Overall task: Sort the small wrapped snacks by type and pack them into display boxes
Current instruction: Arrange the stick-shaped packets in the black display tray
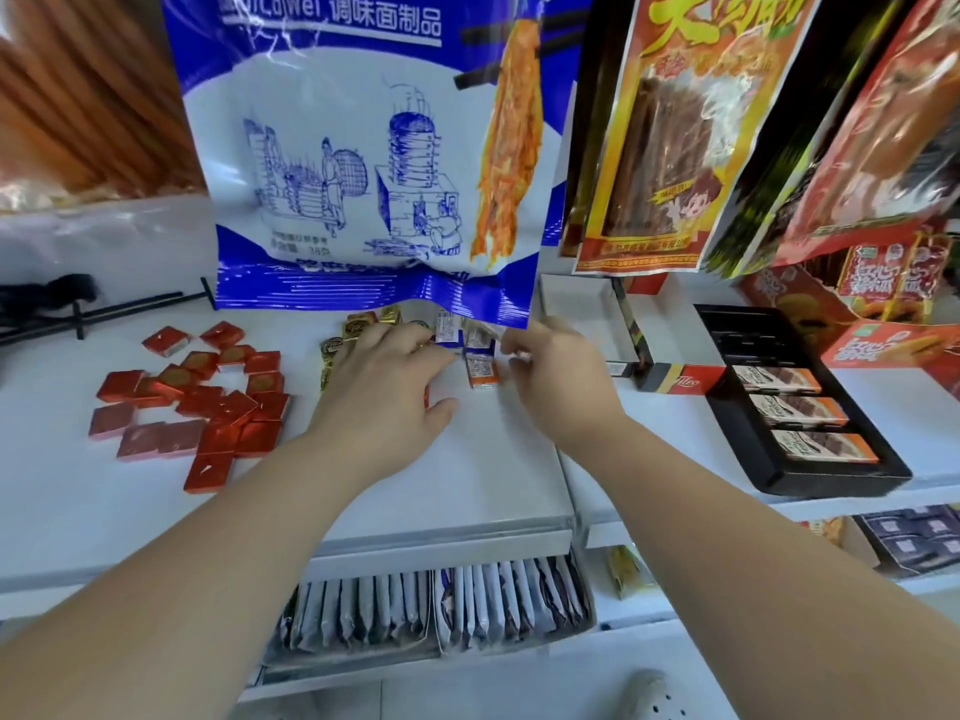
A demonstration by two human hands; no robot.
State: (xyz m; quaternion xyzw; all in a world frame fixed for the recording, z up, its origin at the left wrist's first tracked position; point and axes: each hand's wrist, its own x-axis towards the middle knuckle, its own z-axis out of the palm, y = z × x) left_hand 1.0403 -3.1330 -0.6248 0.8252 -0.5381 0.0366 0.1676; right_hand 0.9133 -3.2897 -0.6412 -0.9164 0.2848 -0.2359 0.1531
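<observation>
**Q:** Which step is being shown?

**A:** Sorting, by my reading. The left hand (384, 387) is lying palm down, fingers spread, over the mixed heap at the back of the white shelf (467, 475). It is covering part of the gold-wrapped snacks (353, 332). The right hand (558, 371) is reaching in beside it, fingers curled toward the small white-and-blue packets (475, 337). Its fingertips are facing away, so I cannot tell whether it is pinching one.

**Q:** Where are the sorted pieces lying?

**A:** The red squares (192, 402) are lying flat in a loose patch well to the left. The black display tray (841, 483) is sitting well to the right, carrying three brown-and-orange bars (800, 410) in its nearer slots.

**Q:** How is the piece at the centre pointing?

**A:** The orange-ended packet (482, 374) is lying flat between the two hands. Its long axis is running away from the person, with the orange end nearest. The bars are lying crosswise in the tray, one behind another.

**Q:** What is the next move calling for?

**A:** Probably a fingertip pinch on a single packet, freeing it from its neighbours. If it belongs with the bars, it is then needing a carry rightward and a turn to bring its length across the tray.
</observation>
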